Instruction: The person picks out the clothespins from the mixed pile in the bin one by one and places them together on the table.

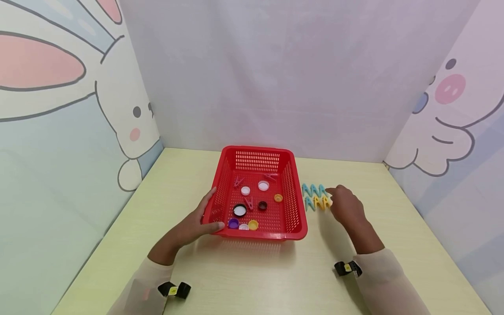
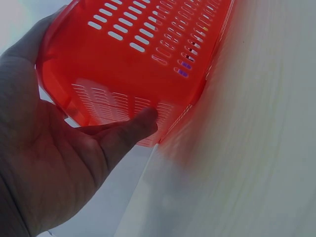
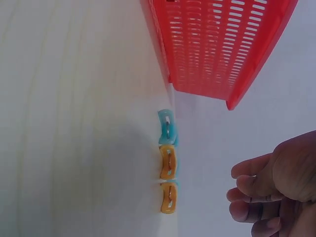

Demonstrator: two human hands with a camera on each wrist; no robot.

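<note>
A red plastic basket stands mid-table. My left hand grips its near left corner, the thumb against the front and the fingers along the left side. Beside the basket's right side, clothespins stand in two rows. Behind are blue clothespins; the front row has one blue clothespin and two yellow clothespins. My right hand hovers at the right end of these rows, index finger extended near the last blue one. In the right wrist view its fingers are loosely bent and hold nothing.
Inside the basket lie pink clothespins and several bottle caps, among them a white cap, a black-rimmed cap, a purple cap and a yellow cap. Cartoon-printed walls enclose the table.
</note>
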